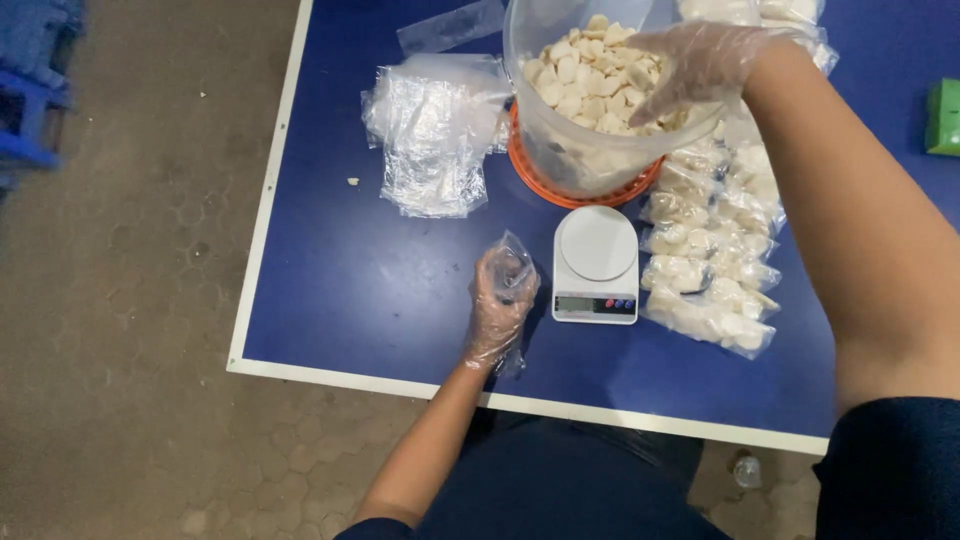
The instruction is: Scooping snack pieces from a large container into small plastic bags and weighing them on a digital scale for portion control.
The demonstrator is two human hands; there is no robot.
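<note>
Nearest the body, over the blue surface with its white edge, the left hand in a thin clear glove has its grip closed loosely around 1 small clear plastic bag, mouth turned upward beside the scale, seemingly so it stands ready for filling. Just to its right sits a small white digital kitchen scale with a round platform, bare on top. Right of the scale lies a cluster of filled clear packets of pale pieces, laid close together. Farther off, left of centre, a heap of empty clear plastic bags lies spread flat within reach. Beyond the scale stands a large clear plastic tub on an orange base, holding pale, cream-coloured flat pieces. The right hand, also gloved, reaches over the rim into the tub, fingers curled down among the pieces; how many it has gripped I cannot tell. At the far right edge is a green box.
</note>
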